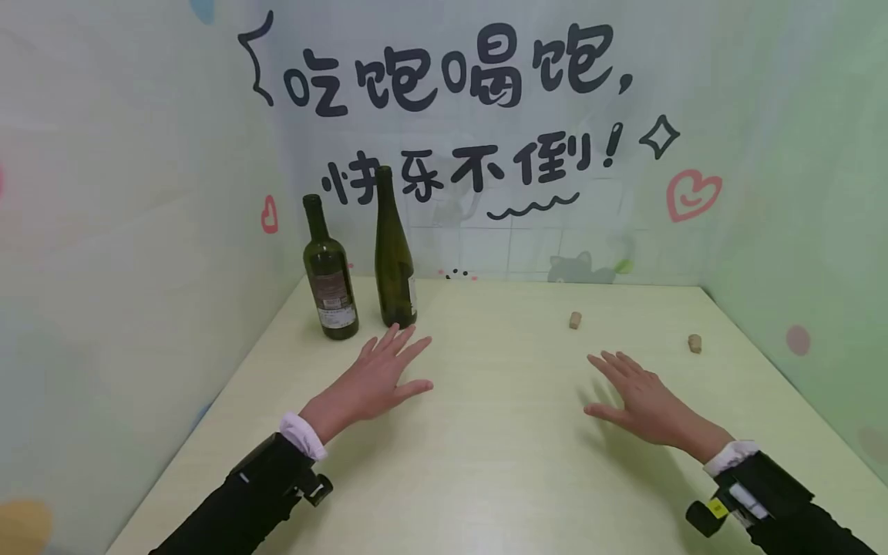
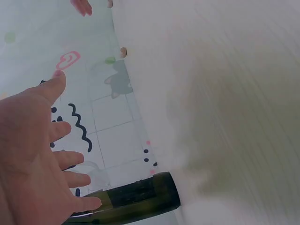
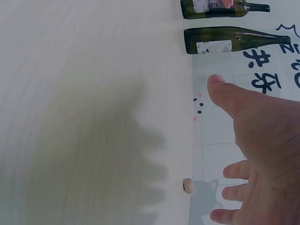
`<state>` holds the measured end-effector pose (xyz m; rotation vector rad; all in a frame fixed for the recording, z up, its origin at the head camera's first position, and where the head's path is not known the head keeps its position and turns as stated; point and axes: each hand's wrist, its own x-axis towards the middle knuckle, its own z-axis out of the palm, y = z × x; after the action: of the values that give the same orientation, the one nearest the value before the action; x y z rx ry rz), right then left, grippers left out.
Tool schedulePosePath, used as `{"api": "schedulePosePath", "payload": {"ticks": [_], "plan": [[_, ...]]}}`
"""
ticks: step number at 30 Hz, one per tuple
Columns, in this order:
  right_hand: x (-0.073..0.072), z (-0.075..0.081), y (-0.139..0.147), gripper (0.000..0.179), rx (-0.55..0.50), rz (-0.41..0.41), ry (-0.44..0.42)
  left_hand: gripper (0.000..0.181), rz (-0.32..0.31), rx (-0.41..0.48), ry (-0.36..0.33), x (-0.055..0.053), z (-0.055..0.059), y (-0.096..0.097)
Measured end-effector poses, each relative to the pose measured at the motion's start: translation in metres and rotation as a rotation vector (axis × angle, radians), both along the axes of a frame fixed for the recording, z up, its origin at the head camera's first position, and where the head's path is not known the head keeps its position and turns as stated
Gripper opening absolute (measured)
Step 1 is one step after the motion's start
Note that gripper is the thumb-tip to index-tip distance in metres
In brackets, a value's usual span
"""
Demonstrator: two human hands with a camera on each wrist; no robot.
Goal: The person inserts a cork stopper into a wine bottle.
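My left hand [image 1: 371, 381] hovers over the table with its fingers spread and nothing held. Just beyond its fingertips stands a tall, slender green wine bottle [image 1: 393, 262]. To the left of that is a shorter dark green wine bottle [image 1: 331, 285] with a dark and white label. Both bottles are upright. Over the right half of the table my right hand [image 1: 648, 401] is held with fingers extended, touching nothing, its shadow below. One cork [image 1: 575, 320] lies beyond its fingertips, and a second cork [image 1: 695, 344] is farther right.
A pale wooden table [image 1: 486, 462] spans the view. Printed cloth walls [image 1: 798, 193] enclose it at the left, back and right, the back one bearing large dark lettering. Both forearms carry dark sleeves with small wrist cameras [image 1: 315, 489].
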<state>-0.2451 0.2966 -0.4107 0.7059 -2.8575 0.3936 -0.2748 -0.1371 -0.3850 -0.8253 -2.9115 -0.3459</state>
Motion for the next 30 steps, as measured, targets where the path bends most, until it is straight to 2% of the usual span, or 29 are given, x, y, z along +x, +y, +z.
{"api": "schedulePosePath", "payload": {"ticks": [5, 16, 21, 25, 30], "plan": [[-0.005, -0.004, 0.006, 0.084, -0.031, -0.023, -0.008, 0.076, -0.004, 0.034, 0.021, -0.003, 0.000, -0.001], [-0.028, 0.001, 0.023, 0.080, -0.063, -0.134, -0.012, 0.065, 0.050, 0.134, 0.154, -0.016, 0.000, 0.008], [-0.041, 0.004, 0.031, 0.077, -0.083, -0.176, -0.021, 0.061, 0.108, 0.200, 0.206, -0.023, 0.000, 0.011], [-0.052, 0.002, 0.037, 0.077, -0.100, -0.195, -0.036, 0.062, 0.179, 0.277, 0.207, -0.032, 0.002, 0.013], [-0.063, -0.002, 0.039, 0.079, -0.106, -0.219, -0.051, 0.065, 0.254, 0.418, 0.219, -0.047, 0.009, 0.013]]}}
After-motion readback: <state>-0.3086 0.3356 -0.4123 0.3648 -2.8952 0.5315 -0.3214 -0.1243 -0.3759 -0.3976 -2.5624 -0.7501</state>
